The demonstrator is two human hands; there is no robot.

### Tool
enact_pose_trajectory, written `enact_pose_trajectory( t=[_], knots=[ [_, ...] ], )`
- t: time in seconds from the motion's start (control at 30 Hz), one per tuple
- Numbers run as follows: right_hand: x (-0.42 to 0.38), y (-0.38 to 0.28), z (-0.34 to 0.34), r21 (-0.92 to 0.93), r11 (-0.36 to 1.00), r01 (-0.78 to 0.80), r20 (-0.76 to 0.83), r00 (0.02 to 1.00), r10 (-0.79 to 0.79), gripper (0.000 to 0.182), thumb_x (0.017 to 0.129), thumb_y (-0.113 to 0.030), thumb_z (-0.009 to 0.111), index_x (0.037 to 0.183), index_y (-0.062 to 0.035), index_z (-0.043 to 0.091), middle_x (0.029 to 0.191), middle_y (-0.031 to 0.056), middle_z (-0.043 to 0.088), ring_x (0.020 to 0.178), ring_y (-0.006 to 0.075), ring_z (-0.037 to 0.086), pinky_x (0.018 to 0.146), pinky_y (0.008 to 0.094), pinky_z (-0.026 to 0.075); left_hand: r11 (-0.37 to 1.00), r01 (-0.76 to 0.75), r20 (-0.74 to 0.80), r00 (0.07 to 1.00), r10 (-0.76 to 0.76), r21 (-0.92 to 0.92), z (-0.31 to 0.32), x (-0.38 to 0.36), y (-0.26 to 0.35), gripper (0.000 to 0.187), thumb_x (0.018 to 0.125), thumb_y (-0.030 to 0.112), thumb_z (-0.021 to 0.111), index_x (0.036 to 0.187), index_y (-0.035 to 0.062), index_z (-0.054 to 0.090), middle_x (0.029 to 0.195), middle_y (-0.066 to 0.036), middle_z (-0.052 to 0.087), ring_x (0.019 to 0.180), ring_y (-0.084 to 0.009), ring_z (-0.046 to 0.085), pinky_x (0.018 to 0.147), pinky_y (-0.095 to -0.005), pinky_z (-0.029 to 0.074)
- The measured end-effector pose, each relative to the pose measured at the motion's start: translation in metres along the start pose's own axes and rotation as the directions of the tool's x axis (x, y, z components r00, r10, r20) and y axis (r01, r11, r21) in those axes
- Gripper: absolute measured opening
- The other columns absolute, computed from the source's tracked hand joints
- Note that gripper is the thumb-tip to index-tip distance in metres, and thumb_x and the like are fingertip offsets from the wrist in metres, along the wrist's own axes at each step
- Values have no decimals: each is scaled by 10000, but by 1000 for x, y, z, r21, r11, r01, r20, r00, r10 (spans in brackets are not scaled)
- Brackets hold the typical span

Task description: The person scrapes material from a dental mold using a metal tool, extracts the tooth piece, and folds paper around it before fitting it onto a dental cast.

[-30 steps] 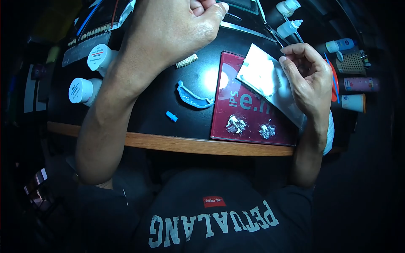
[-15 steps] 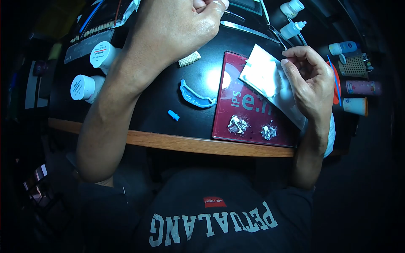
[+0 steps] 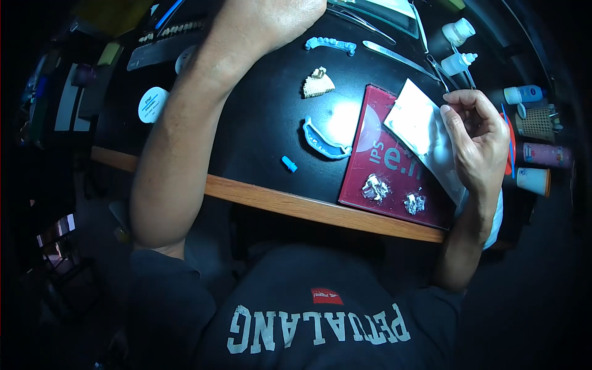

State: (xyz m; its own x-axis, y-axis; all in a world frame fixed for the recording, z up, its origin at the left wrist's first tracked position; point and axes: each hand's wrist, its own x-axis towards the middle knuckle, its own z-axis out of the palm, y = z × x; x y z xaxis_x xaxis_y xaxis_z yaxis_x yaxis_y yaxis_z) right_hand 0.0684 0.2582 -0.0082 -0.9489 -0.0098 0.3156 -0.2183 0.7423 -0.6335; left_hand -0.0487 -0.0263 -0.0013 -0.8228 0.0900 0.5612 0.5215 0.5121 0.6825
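My left hand reaches to the far side of the black table, its fingers cut off by the top edge of the view. Near it lie a blue arch-shaped piece with tooth-like bumps and a tan dental model section. My right hand is closed in a pinch over the right side of a white paper pad; I cannot tell what is in the fingertips. That pad lies across a dark red book bearing two small crumpled white-and-grey heaps.
A curved blue piece and a small blue cap lie left of the book. A metal spatula, tweezers and white bottles are at the back right. A paper cup stands right; a white-lidded jar stands left.
The view has shifted, so the table items appear further right and slightly lower. My left hand has moved away toward the back, uncovering the dental model and the blue arch. The right hand keeps its pinch.
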Motion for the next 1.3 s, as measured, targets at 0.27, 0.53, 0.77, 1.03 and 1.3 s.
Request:
enact_pose_trajectory(
  t=[0.27, 0.53, 0.77, 1.03, 1.3],
  knots=[
    [0, -3, 1, -28, 999, -33, -6, 999, 33, 113, 878, -41, 727, 974, 7, 763, 853, 78, 721, 747, 137, 657, 676, 284, 523, 992, -35, 4, 999, 35, 121, 2, 0, 1, 354, 977, 178, 739, 715, -43, 653, 534, -151, 551, 489, -243, 490, 559, -398, 422],
    [0, -2, -1, -63, 998, -12, -19, 1000, 11, 123, 864, -60, 726, 958, 12, 761, 852, 94, 724, 751, 156, 666, 682, 301, 528, 935, 260, 277, 942, -191, -239, -2, 0, -3, 287, 1018, 246, 716, 859, 8, 738, 708, -43, 642, 679, -106, 583, 663, -288, 457],
    [0, -1, -7, -36, 999, -2, -62, 998, 0, 126, 875, -70, 713, 962, 8, 759, 852, 77, 737, 749, 130, 673, 624, 269, 501, 916, 296, 320, 925, -205, -269, -2, -1, 3, 303, 1021, 315, 724, 907, 36, 757, 735, 6, 620, 687, -69, 549, 654, -242, 435],
    [-1, 4, -11, -130, 991, 32, -54, 998, -39, 132, 877, -78, 769, 981, 3, 758, 887, 46, 699, 709, 79, 536, 587, 237, 404, 961, 176, 353, 931, -92, -214, 0, -2, -16, 251, 1008, 327, 729, 1031, 95, 822, 779, 56, 664, 742, -25, 560, 689, -195, 399],
    [-3, 15, -7, -183, 980, 84, -76, 992, -99, 157, 867, -93, 795, 994, -4, 770, 856, 18, 639, 664, 58, 432, 568, 253, 339, 971, 169, 359, 928, -100, -168, -1, -4, -12, 219, 995, 301, 758, 1029, 89, 801, 772, 65, 626, 740, -34, 542, 696, -212, 390]
  ],
)
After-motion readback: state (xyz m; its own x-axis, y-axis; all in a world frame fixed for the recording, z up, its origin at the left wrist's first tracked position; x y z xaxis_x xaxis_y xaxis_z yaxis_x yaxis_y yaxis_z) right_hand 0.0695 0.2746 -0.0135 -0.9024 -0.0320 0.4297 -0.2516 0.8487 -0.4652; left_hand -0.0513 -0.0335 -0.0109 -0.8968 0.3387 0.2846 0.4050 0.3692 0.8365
